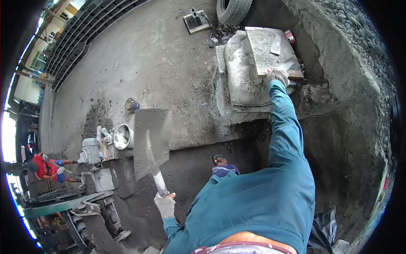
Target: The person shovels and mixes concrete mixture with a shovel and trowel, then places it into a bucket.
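Observation:
My left hand (pixel 165 205), in a pale glove, is closed around the light handle of a shovel (pixel 152 139). The broad grey blade points away from me and is slightly blurred by motion. My right arm stretches far forward, and my gloved right hand (pixel 278 76) is at the near edge of a dusty board (pixel 264 40). Its fingers look curled beside a blurred pale, blade-like shape, which I cannot make out clearly. Farther up the board lies a narrow pale flat piece (pixel 275 44). Under the board is a dusty grey sack (pixel 240 63).
A tyre (pixel 232 10) and a small block on a plate (pixel 198 21) are at the back. Left stand a white bucket (pixel 123 136), a dark pot (pixel 132 104) and a motor (pixel 91 150). A person in red (pixel 44 169) works beyond. A rough wall (pixel 355 84) runs along the right.

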A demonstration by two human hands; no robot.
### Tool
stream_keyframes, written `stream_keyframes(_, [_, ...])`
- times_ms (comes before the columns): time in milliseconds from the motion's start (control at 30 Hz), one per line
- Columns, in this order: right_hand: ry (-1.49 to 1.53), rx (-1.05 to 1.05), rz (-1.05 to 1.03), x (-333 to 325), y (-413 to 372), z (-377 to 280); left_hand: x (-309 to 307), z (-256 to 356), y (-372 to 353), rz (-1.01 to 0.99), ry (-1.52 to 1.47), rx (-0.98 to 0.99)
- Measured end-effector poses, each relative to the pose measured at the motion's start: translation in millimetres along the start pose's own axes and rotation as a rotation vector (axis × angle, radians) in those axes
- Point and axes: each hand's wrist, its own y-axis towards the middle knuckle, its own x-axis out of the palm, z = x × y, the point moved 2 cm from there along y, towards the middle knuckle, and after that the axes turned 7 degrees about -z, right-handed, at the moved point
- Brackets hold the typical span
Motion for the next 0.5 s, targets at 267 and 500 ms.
stream_keyframes(267, [0.327, -0.022, 0.039, 46, 66, 27, 19, 11, -1, -0.282, -0.010, -0.007])
stream_keyframes(500, [1.805, -0.068, -0.424, 102, 20, 36, 8, 19, 6, -0.412, -0.173, -0.171])
